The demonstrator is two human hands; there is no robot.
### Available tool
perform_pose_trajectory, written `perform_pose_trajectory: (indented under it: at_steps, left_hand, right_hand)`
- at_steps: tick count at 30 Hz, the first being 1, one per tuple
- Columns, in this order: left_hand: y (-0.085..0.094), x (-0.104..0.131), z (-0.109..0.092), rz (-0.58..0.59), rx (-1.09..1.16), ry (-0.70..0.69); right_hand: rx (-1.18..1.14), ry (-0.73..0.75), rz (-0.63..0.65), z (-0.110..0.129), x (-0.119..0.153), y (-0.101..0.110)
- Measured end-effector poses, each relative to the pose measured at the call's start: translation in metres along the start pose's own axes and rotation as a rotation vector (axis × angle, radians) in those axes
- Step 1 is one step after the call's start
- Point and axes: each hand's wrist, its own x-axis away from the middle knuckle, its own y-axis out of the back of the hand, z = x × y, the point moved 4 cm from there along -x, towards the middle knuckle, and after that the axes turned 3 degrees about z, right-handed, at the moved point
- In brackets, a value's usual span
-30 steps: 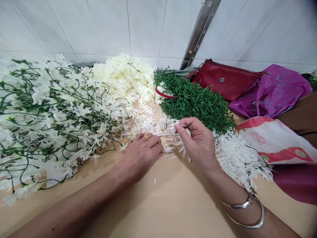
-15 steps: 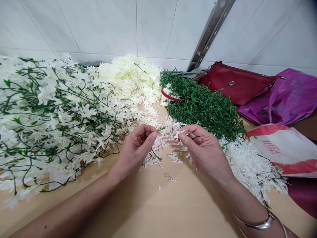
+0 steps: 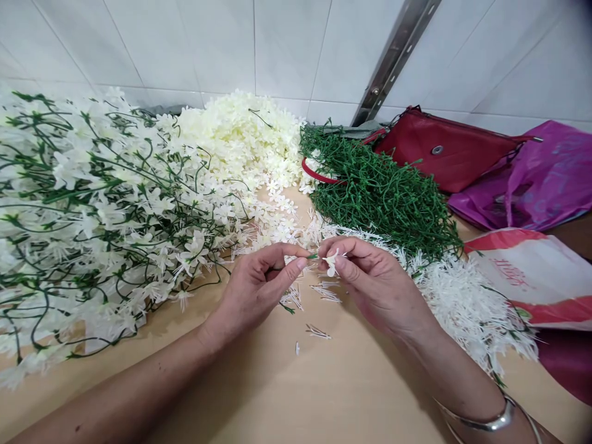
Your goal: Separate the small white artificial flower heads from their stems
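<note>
Between thumb and forefinger, my left hand [image 3: 259,280] pinches a green plastic stem [image 3: 312,256], its tip pointing right. My right hand [image 3: 374,280] grips a small white artificial flower [image 3: 332,264] by the petals, with thin white stamens showing beside the fingers. Stem tip and flower meet or nearly meet in the gap between the hands; whether they are joined I cannot tell. Beneath the hands lie loose white stamen pieces [image 3: 326,291] on the tan table [image 3: 277,394].
Stemmed white flowers [image 3: 115,203] heap up on the left. Behind are loose cream blossoms [image 3: 250,135] and a pile of green stems [image 3: 379,191]. White stamens [image 3: 472,302], a red bag [image 3: 444,148], a purple plastic bag [image 3: 546,166] and a white-and-red bag [image 3: 531,271] lie on the right.
My hands have come closer together, bringing the stem tip up to the flower. The flower has turned so its petals show more. The view has shifted slightly.
</note>
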Motion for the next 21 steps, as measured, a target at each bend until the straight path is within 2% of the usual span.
perform_pose_trajectory:
  at_steps: [9, 15, 21]
  left_hand:
    - [0.001, 0.003, -0.003, 0.025, -0.125, -0.04]
    - [0.0, 0.002, -0.006, -0.018, -0.109, -0.114]
    - [-0.007, 0.004, 0.006, 0.058, 0.034, 0.013]
  right_hand:
    - [0.015, -0.022, 0.048, -0.001, 0.001, -0.001]
    - [0.063, -0.113, 0.074, -0.001, 0.002, -0.003]
    - [0.078, -0.147, 0.061, -0.008, 0.002, -0.005]
